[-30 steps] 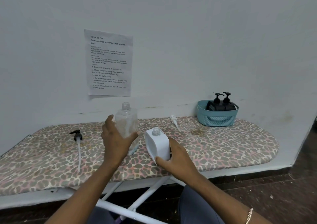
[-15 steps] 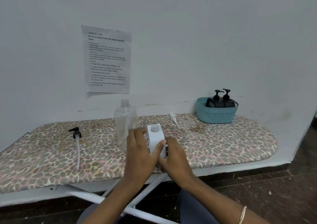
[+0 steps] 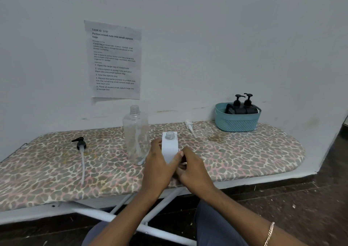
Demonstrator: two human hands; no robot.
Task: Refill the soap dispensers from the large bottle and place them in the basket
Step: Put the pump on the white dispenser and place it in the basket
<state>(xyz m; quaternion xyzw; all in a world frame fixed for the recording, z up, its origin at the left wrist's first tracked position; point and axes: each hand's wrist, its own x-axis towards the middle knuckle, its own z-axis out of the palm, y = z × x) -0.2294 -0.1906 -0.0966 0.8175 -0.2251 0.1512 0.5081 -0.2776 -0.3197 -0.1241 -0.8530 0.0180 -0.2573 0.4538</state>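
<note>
A white square dispenser bottle [image 3: 170,145] with an open neck stands upright on the ironing board [image 3: 244,155]. My left hand [image 3: 160,163] wraps its left side and my right hand [image 3: 192,168] holds its lower right side. Just left of it stands the large clear bottle [image 3: 136,134], uncapped and free of both hands. A black pump head [image 3: 80,144] with a long tube lies at the left. A white pump head [image 3: 189,124] lies behind the dispenser. The teal basket [image 3: 237,121] at the back right holds two black dispensers [image 3: 243,106].
A printed sheet [image 3: 114,59] is taped to the wall behind the board. The board's white metal legs [image 3: 131,206] cross below its front edge, above a dark floor. A brownish stain [image 3: 216,138] marks the cover near the basket.
My left hand let go of the clear bottle, which now stands on the board, and moved onto the white dispenser. The dispenser went from tilted to upright.
</note>
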